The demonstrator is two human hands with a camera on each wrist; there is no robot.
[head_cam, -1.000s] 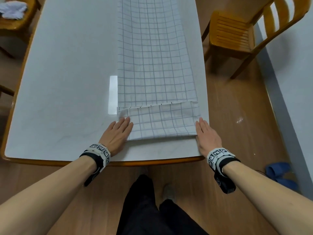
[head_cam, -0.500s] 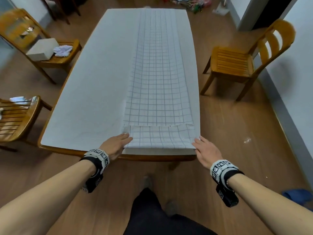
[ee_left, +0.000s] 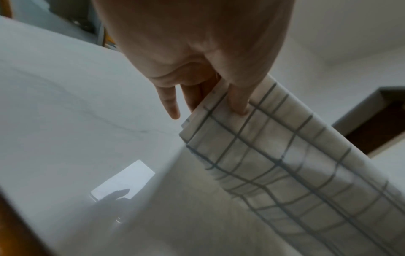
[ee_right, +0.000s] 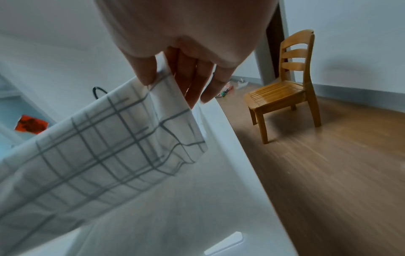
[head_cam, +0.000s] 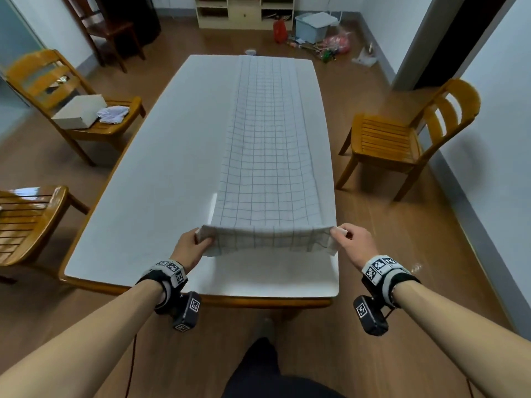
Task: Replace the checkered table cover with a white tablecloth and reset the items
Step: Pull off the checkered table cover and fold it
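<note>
The checkered cover (head_cam: pixel 270 156), white with thin grey lines, lies folded into a long strip down the right half of the white tabletop (head_cam: pixel 155 179). Its near folded end is lifted off the table. My left hand (head_cam: pixel 198 242) pinches the left corner of that end, thumb on the cloth (ee_left: pixel 274 155) in the left wrist view. My right hand (head_cam: pixel 342 235) pinches the right corner, thumb against fingers over the fabric (ee_right: pixel 105 138). The far end of the strip still rests flat at the table's far edge.
Wooden chairs stand around the table: one on the right (head_cam: pixel 402 139), one at the near left (head_cam: pixel 26 222), and one at the far left (head_cam: pixel 71 101) carrying a white box (head_cam: pixel 79 112) and a crumpled white cloth (head_cam: pixel 113 114). Clutter and a bin (head_cam: pixel 313 27) lie by the far wall.
Both hands went from lying flat beside the folded end to pinching its corners and lifting it off the table. The head view rose and pulled back, showing the whole table.
</note>
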